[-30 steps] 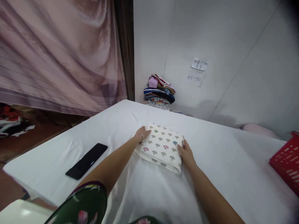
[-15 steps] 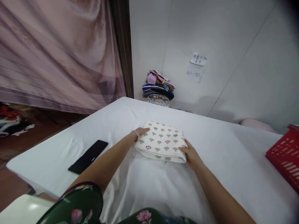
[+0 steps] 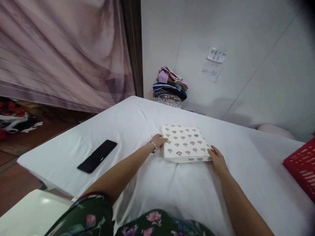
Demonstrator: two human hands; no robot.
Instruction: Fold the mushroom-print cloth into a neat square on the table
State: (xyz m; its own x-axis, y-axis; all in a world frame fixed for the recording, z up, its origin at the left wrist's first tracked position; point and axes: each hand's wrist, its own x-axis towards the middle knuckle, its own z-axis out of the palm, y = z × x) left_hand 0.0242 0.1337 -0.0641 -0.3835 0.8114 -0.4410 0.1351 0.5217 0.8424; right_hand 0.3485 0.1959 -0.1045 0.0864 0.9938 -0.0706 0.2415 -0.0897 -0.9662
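Note:
A folded white cloth [image 3: 184, 139] with a print of grey mushrooms and a few red, green and blue ones lies flat on the white-covered table [image 3: 251, 177]. Its layers show along the near edge. At its left edge is my left hand [image 3: 158, 141], a beaded bracelet on the wrist, thumb on top and the other fingers partly hidden at the side. My right hand [image 3: 218, 160] grips the near right corner, thumb on the upper face and the lower fingers out of sight.
A black phone-like slab [image 3: 97, 156] lies on the table to the left. Beyond the far edge a stack of folded clothes [image 3: 170, 87] stands against the wall. There is a red basket [image 3: 301, 167] at the right edge and a white stool or chair seat [image 3: 34, 209] at lower left.
The folded cloth has turned slightly, its near edge now more level in view, and both hands have moved with it. The whole view has shifted a little too.

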